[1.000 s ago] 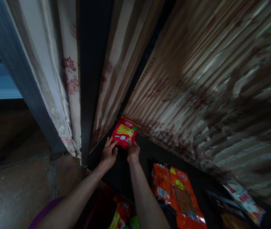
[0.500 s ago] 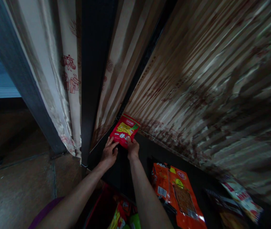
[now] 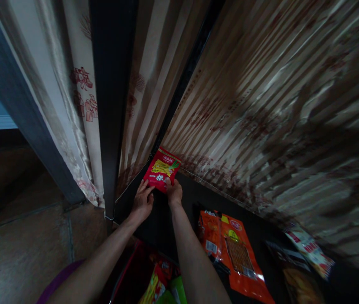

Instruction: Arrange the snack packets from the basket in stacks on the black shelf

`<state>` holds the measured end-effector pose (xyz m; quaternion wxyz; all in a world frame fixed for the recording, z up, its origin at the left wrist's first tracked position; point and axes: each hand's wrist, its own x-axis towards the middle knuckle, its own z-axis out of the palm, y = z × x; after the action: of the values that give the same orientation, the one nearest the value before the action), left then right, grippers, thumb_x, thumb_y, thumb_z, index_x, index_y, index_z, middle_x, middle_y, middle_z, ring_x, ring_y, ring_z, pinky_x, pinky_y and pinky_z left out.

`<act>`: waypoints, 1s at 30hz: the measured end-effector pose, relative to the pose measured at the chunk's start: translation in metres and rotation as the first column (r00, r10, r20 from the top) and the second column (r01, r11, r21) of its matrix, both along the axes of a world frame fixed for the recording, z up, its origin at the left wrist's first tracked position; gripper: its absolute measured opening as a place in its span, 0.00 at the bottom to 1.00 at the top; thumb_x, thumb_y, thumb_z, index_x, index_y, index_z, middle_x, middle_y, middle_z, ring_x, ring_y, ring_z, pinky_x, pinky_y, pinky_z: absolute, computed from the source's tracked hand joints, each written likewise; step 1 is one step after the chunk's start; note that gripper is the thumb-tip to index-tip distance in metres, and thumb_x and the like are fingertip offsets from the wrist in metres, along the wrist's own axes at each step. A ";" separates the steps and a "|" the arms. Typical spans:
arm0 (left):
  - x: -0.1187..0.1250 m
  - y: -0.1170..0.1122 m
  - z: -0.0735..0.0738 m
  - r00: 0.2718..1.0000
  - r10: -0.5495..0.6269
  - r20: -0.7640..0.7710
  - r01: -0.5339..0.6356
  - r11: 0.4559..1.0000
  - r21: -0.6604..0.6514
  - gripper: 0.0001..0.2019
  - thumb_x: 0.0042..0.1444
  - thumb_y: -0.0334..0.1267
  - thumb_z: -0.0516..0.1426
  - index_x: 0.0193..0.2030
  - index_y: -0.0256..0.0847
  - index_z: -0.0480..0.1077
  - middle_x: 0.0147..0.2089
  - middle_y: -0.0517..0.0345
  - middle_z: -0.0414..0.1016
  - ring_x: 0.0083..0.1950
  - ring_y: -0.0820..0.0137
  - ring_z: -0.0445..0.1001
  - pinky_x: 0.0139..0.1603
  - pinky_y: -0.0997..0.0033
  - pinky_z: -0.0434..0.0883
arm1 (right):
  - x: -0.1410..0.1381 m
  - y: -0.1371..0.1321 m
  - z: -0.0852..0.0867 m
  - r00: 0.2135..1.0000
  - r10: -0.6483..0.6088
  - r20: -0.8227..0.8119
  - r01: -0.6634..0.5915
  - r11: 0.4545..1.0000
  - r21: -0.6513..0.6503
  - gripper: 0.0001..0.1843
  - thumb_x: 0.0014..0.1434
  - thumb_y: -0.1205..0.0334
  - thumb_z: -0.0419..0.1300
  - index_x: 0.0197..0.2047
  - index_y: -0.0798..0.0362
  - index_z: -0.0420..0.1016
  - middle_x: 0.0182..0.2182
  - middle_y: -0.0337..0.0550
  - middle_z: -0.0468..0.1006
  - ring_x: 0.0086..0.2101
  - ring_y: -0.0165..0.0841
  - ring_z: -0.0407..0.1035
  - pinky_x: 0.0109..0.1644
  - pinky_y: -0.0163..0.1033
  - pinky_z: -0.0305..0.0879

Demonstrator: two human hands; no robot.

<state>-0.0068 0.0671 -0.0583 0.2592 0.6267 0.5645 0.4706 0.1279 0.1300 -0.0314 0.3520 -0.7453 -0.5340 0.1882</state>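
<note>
A red snack packet (image 3: 163, 168) with yellow strips pictured on it leans in the corner of the black shelf (image 3: 157, 226), against the curtain. My right hand (image 3: 174, 192) grips its lower right edge, thumb on the front and the other fingers mostly hidden. At the lower left edge, my left hand (image 3: 143, 202) touches the packet with outstretched fingertips, the fingers slightly apart.
An orange snack packet (image 3: 241, 257), a dark packet (image 3: 299, 274) and a white-and-red packet (image 3: 309, 249) lie to the right. Below the shelf, a red container (image 3: 128, 270) holds several packets. A dark post (image 3: 111, 105) and pleated curtains (image 3: 245, 109) border the shelf.
The whole view has shifted slightly. Both hands stay at the red packet's lower edge, and the packet keeps its place in the corner.
</note>
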 end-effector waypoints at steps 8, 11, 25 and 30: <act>-0.001 -0.001 0.001 0.998 0.005 -0.062 -0.003 1.000 0.026 0.18 0.54 0.28 0.51 0.49 0.39 0.74 0.61 0.50 0.67 0.68 0.58 0.55 0.66 0.51 0.59 | -0.025 -0.022 0.013 0.971 -0.046 0.234 0.036 0.998 0.045 0.30 0.59 0.57 0.53 0.63 0.55 0.58 0.60 0.57 0.64 0.57 0.46 0.60 0.58 0.51 0.56; -0.003 0.000 0.002 0.995 0.001 -0.096 0.001 1.000 0.020 0.18 0.53 0.29 0.51 0.48 0.39 0.74 0.61 0.49 0.67 0.68 0.57 0.55 0.66 0.51 0.59 | -0.028 -0.026 0.011 0.971 0.062 0.229 -0.060 0.998 -0.013 0.24 0.60 0.59 0.53 0.59 0.51 0.64 0.61 0.52 0.63 0.60 0.42 0.55 0.61 0.50 0.54; 0.001 -0.024 0.025 0.989 -0.144 -0.039 0.148 0.974 0.173 0.15 0.55 0.31 0.48 0.44 0.39 0.75 0.51 0.52 0.75 0.60 0.63 0.67 0.63 0.58 0.62 | -0.009 -0.205 0.034 0.974 0.201 0.108 -0.222 0.946 0.238 0.20 0.63 0.61 0.49 0.56 0.49 0.68 0.56 0.46 0.70 0.57 0.34 0.63 0.62 0.44 0.58; 0.005 -0.062 0.052 0.924 -0.382 -0.032 0.381 0.906 0.186 0.13 0.56 0.34 0.50 0.42 0.39 0.74 0.45 0.55 0.78 0.47 0.69 0.74 0.53 0.68 0.69 | 0.021 -0.302 0.004 0.993 0.073 -0.093 -0.062 0.992 0.110 0.18 0.62 0.58 0.50 0.51 0.49 0.73 0.45 0.46 0.79 0.45 0.36 0.73 0.53 0.43 0.67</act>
<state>-0.0015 0.0053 -0.0066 0.2871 0.7453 0.3832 0.4639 0.1491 -0.1718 -0.0276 0.4105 -0.6968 -0.5505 0.2071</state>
